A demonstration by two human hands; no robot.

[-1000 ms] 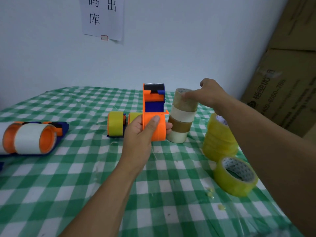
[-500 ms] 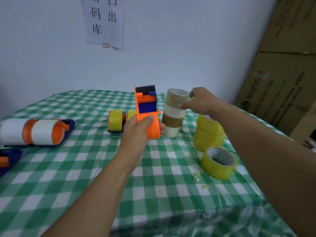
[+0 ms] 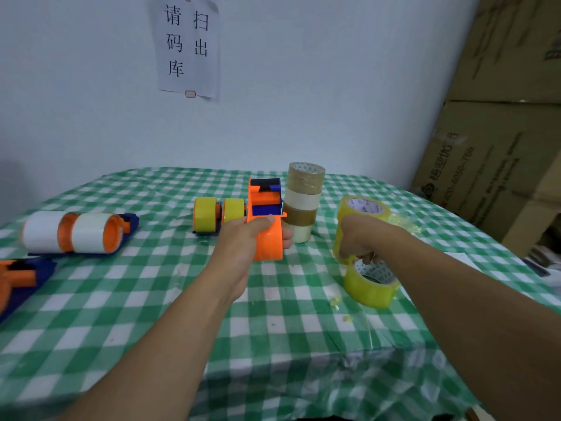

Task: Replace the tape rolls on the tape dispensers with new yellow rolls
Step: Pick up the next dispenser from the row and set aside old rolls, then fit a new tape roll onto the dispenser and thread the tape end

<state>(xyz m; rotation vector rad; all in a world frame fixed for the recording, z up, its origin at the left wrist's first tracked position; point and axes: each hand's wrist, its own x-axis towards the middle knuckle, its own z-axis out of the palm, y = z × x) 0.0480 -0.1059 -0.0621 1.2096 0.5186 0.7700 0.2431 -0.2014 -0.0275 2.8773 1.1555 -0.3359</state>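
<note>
My left hand (image 3: 243, 247) grips an orange and blue tape dispenser (image 3: 268, 238), held upright just above the green checked table (image 3: 151, 314). Its roll holder shows no tape. My right hand (image 3: 361, 235) reaches down in front of a stack of yellow rolls (image 3: 368, 208). Its fingers curl over the far rim of a loose yellow tape roll (image 3: 372, 288) that lies flat on the cloth. Just right of the dispenser stands a stack of used clear and brown rolls (image 3: 303, 197).
A dispenser with two yellow rolls (image 3: 206, 214) lies behind my left hand. At the left lie a dispenser with white rolls (image 3: 73, 232) and another blue and orange dispenser (image 3: 18, 278). Cardboard boxes (image 3: 501, 147) stand at the right. Small tape scraps (image 3: 335, 302) dot the cloth.
My right hand has left the top of the used-roll stack and come down to the right onto the loose yellow roll. My left hand still holds the dispenser. The camera has tilted up.
</note>
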